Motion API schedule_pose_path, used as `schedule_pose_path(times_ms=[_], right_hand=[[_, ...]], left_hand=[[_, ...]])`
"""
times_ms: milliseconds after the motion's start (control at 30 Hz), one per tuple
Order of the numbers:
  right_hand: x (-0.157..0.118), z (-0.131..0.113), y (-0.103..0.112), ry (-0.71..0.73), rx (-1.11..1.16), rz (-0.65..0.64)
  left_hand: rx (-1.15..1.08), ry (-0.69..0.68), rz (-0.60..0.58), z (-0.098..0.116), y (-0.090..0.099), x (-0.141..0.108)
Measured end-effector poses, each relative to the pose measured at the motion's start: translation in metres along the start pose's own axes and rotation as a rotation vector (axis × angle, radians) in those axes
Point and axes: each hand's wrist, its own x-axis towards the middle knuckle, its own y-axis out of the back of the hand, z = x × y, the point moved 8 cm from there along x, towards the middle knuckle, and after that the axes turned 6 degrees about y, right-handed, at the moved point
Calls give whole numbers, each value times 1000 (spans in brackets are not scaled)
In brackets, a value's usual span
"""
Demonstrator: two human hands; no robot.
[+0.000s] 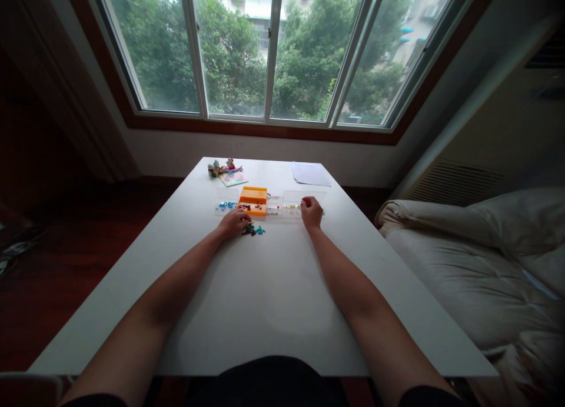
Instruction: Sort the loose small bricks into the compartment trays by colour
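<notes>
Forearms (192, 266) stretch forward over the white bench (265, 313), one on each side of its bare near half, leaving the middle in plain sight between them. Beyond that space a loose pile of small pieces (252, 230), dark red, green and blue, lies on the bench top, probably set in front of the containers so that it is easy to reach.

The left hand (235, 222) rests at the pile's left edge, palm down, fingers bent and partly closed toward the pieces. The right hand (311, 212) is raised at the clear right-hand tray (304, 195), its fingers curled well in and turned left, near the pale pieces (290, 207) in it. Both hands are small and soft in this view, so I cannot tell whether either pinches a piece.

Just past the pile stands an open orange box (253, 193) holding dark red pieces (250, 206). To its left, blue pieces (227, 205) lie in a clear tray (219, 194); this separation by colour suggests each container serves one shade.

Farther back are small figures (214, 169) beside a printed card (233, 179), and white papers (310, 174) opposite, apparently set out of the way.
</notes>
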Motion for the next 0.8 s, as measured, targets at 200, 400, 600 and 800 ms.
schedule_pose_path(times_ms=[200,400,600,800], right_hand=[[9,43,30,-117,-92,124],[9,54,30,-158,-64,157],[4,39,21,-102,-42,122],[-10,-15,-8,80,-3,-86]], left_hand=[[-5,10,37,-3,1,0],[-20,-27,17,-1,0,1],[-53,-58,-3,2,-3,2],[-60,-97,-2,3,-4,3]])
